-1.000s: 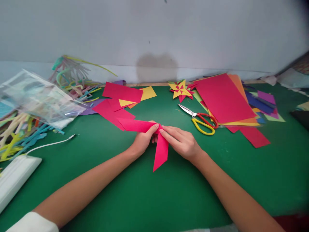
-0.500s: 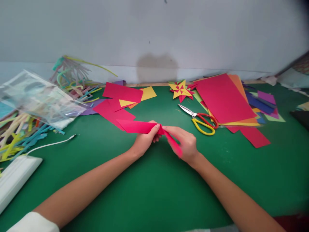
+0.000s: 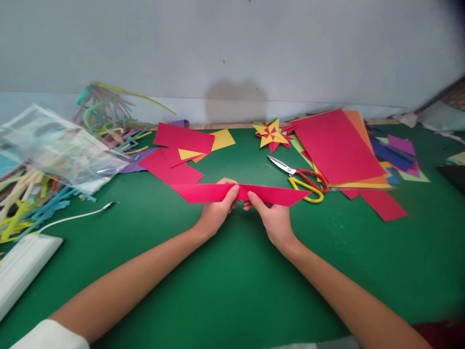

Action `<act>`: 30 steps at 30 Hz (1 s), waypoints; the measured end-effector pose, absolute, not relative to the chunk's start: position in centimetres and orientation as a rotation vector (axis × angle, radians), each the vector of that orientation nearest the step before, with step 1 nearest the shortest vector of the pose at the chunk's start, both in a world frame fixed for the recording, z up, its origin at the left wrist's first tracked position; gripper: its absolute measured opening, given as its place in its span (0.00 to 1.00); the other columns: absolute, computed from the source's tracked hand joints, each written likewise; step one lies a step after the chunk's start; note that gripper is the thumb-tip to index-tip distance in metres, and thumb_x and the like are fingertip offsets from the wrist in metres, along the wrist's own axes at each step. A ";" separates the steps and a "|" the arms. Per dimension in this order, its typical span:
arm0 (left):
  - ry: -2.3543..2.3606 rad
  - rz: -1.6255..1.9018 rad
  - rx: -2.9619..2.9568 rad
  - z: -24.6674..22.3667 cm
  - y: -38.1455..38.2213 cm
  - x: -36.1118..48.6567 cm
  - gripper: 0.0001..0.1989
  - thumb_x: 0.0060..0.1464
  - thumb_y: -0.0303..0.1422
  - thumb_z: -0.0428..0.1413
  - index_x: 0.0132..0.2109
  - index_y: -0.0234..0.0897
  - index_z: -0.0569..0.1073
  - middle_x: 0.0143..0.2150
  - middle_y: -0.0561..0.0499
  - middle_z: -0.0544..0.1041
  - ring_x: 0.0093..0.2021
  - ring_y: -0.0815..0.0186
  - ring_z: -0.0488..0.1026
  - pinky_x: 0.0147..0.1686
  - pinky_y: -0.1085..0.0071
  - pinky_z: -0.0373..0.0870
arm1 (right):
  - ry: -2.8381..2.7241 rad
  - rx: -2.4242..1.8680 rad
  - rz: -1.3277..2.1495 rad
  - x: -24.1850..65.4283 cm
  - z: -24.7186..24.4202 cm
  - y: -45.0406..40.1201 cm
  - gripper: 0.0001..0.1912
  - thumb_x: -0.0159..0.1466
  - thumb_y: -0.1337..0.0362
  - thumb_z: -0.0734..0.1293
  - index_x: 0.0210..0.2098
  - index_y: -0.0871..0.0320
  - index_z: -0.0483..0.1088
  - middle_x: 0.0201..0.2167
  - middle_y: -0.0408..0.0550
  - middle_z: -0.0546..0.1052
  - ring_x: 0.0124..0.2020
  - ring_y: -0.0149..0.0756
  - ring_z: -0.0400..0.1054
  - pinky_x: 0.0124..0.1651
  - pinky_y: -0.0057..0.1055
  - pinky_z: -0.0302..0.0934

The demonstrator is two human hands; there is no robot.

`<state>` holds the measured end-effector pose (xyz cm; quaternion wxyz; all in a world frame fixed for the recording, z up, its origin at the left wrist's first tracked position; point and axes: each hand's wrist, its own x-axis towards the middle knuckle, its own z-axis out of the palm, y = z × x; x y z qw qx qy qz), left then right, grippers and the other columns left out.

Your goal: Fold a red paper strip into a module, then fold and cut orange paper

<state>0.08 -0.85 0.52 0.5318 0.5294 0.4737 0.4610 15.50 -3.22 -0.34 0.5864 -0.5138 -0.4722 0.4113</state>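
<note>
A long folded strip of red paper (image 3: 203,193) stretches sideways between my hands, its two ends cut at a slant. My left hand (image 3: 218,208) pinches it just left of its middle, thumb in front and fingers behind. Close beside it, my right hand (image 3: 274,215) grips the strip right of the middle in the same way. The strip's right end overlaps the yellow handle of the scissors (image 3: 308,186) in the view. Behind the hands lies a red and yellow paper star (image 3: 272,135).
Red sheets (image 3: 185,138) lie behind on the left, a larger red sheet (image 3: 337,148) tops a stack on the right. Further left are a clear plastic bag (image 3: 61,143), colourful pipe cleaners (image 3: 32,203) and a white power strip (image 3: 27,266) on the green table (image 3: 232,291).
The right part of the red strip, which hung down toward me, now extends out to the right. My right hand has turned, with its thumb now on the strip's front.
</note>
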 end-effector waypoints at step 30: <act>1.071 1.119 1.183 0.0 -0.5 0.0 0.12 0.65 0.42 0.58 0.37 0.39 0.71 0.24 0.58 0.71 0.21 0.73 0.67 0.20 0.76 0.60 | -1.907 -0.960 0.301 17.5 -0.7 -3.5 0.24 0.73 0.71 0.64 0.66 0.50 0.70 0.54 0.51 0.82 0.53 0.44 0.78 0.56 0.44 0.74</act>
